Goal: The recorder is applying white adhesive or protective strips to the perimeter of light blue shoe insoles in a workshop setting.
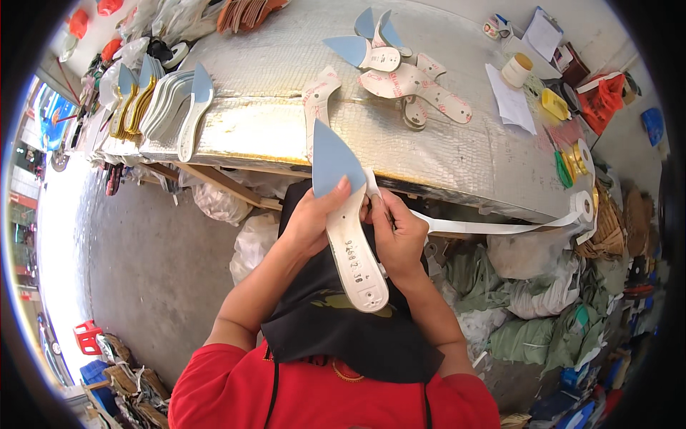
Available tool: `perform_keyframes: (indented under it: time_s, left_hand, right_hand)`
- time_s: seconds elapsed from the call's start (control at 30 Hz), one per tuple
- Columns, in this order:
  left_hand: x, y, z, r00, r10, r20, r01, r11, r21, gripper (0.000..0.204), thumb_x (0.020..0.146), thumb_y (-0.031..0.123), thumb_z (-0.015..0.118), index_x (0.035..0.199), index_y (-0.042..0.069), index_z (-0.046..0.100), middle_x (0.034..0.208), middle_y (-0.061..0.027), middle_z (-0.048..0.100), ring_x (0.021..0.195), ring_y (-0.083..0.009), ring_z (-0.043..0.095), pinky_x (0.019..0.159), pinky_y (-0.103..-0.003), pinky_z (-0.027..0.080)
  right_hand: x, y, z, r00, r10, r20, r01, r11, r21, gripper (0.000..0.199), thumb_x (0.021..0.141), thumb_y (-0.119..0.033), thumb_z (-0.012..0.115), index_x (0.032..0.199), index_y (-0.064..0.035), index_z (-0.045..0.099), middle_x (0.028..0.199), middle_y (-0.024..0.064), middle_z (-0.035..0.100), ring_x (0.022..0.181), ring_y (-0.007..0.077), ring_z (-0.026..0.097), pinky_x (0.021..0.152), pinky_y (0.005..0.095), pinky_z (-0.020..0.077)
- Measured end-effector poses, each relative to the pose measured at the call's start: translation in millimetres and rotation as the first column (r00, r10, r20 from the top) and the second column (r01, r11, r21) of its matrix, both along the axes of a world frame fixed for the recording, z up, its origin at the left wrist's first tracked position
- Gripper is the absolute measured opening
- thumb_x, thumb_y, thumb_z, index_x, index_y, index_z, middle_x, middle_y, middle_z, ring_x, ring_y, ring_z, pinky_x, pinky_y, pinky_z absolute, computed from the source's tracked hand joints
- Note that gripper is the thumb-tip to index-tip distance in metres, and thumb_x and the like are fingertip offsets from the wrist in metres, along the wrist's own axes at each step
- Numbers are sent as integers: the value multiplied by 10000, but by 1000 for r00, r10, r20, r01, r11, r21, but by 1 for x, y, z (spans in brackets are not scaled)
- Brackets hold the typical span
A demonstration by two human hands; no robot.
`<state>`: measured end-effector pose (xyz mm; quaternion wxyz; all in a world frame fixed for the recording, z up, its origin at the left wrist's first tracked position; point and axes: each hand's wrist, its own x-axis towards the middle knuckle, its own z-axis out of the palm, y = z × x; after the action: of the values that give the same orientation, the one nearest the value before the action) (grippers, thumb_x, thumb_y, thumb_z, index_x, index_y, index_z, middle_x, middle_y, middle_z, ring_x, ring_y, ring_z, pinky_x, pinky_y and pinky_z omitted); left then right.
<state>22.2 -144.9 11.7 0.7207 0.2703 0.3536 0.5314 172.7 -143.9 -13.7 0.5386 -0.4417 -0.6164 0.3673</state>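
Note:
A white shoe insole (351,250) with a blue pointed toe is held up in front of my black apron. My left hand (309,220) grips it near the blue part, thumb lying on top and the other fingers hidden underneath. At the insole's right edge, my right hand (400,232) pinches a white tape (475,227) with bent fingers. The tape runs from this hand to a white roll (584,204) at the table's right edge. Where the tape meets the insole is partly hidden by my fingers.
Loose insoles (407,82) lie on the foil-covered table (250,64). Insoles stand in a row (166,104) at the left. Green-handled scissors (562,168), a yellow container (554,104) and paper (509,100) sit at the right. Bags and cloth (529,336) are piled below.

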Motion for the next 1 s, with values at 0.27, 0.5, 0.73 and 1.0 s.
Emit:
perform_keyframes:
  time_s: [0.27,0.5,0.73,1.0]
  left_hand:
    - [6,1,8,995,71,71,-66,996,-67,423,978,336,526,1183,-34,545,1010,-132,652,847,-202,643,720,-322,547]
    - [5,1,10,989,56,-138,-46,996,73,378,977,245,541,1184,-72,556,1044,-156,659,890,-206,653,759,-339,553]
    - [3,3,6,827,68,-558,102,958,268,441,955,291,585,1239,-43,537,1079,-137,655,954,-194,642,835,-327,523]
    - [7,-12,-1,974,-193,-118,192,981,-20,581,945,404,582,1323,-21,461,1258,-117,569,1176,-193,541,1006,-363,417]
  right_hand:
    - [10,-11,1,987,141,76,-141,990,-2,163,956,-94,570,1046,16,650,730,24,656,630,32,554,556,206,445]
    - [29,1,5,787,386,-482,-594,684,-423,232,966,-183,577,834,-2,639,580,-70,460,496,4,340,452,194,234]
    - [31,-8,9,870,362,-336,-489,723,-488,271,974,-207,563,838,19,626,626,-43,526,583,17,429,511,220,345]
    - [22,4,8,923,223,-314,-347,836,-425,224,961,-170,564,871,23,634,692,47,617,613,60,509,531,267,401]
